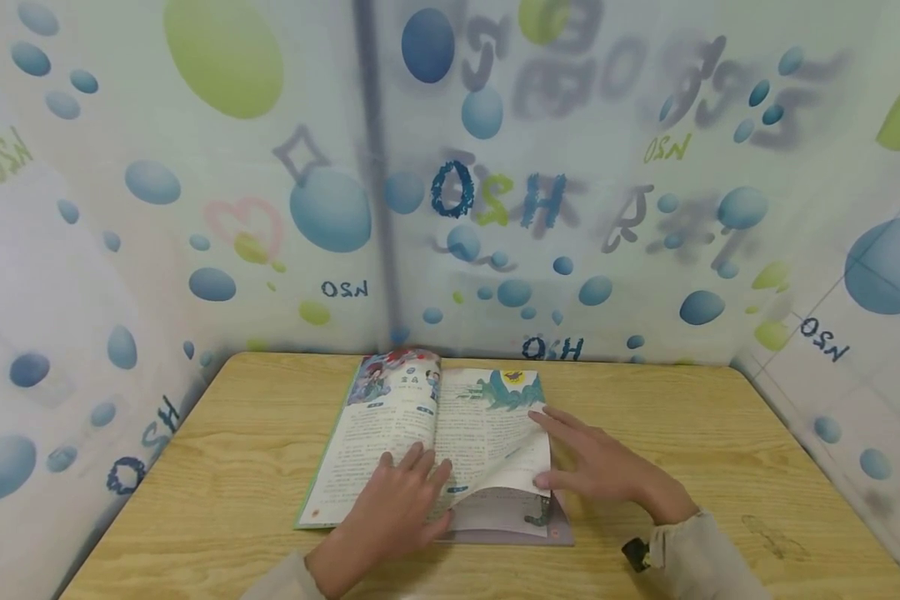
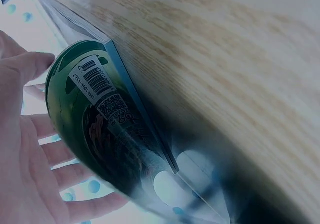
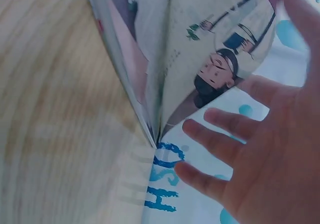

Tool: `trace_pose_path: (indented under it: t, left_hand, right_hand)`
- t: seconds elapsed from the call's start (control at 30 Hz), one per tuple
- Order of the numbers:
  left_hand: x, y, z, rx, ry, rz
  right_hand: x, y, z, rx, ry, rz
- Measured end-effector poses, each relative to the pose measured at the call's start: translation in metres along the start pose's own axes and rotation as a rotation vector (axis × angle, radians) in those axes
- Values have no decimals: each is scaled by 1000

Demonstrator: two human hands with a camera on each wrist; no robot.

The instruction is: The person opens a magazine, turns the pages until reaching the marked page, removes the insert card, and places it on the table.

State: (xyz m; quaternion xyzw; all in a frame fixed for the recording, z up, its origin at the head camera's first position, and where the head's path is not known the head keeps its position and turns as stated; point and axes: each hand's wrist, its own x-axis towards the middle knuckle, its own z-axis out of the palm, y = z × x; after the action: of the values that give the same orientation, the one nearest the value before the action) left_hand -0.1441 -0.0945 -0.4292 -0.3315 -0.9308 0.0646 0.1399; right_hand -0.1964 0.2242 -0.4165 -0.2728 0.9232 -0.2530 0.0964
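Observation:
An open illustrated magazine (image 1: 375, 425) lies on the wooden table. My left hand (image 1: 401, 500) rests across its lower middle with fingers spread. At the right edge, my right hand (image 1: 607, 467) touches a page (image 1: 487, 425), thumb and forefinger set apart along the margin. That page bows upward, and its lower corner stands off the sheets beneath. In the left wrist view, the green cover (image 2: 70, 104) with a barcode label curves beside my extended fingers. The right wrist view shows a raised page with a drawn figure (image 3: 215, 74) by my straight fingers; the thumb tip is hidden.
The wooden table (image 1: 217, 467) extends to both sides of the magazine. Behind it hangs a pale curtain (image 1: 450, 275) printed with blue and green bubbles and lettering. A small black object (image 1: 635, 553) sits at my right cuff.

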Motion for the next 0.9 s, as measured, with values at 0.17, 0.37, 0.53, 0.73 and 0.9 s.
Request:
trace_pose_path:
  t: [0.17, 0.37, 0.53, 0.73, 0.9]
  left_hand:
    - [0, -1, -2, -3, 32, 0]
    - [0, -3, -2, -39, 149, 21]
    - [1, -5, -3, 6, 198, 97]
    - [1, -7, -2, 117, 159, 141]
    - [1, -7, -2, 139, 101, 139]
  right_hand:
    - [-3, 0, -8, 134, 27, -22]
    - [-3, 5, -5, 97, 27, 57]
    - [-2, 8, 3, -5, -38, 83]
    - [-4, 9, 8, -65, -149, 47]
    - [-6, 9, 11, -73, -201, 15]
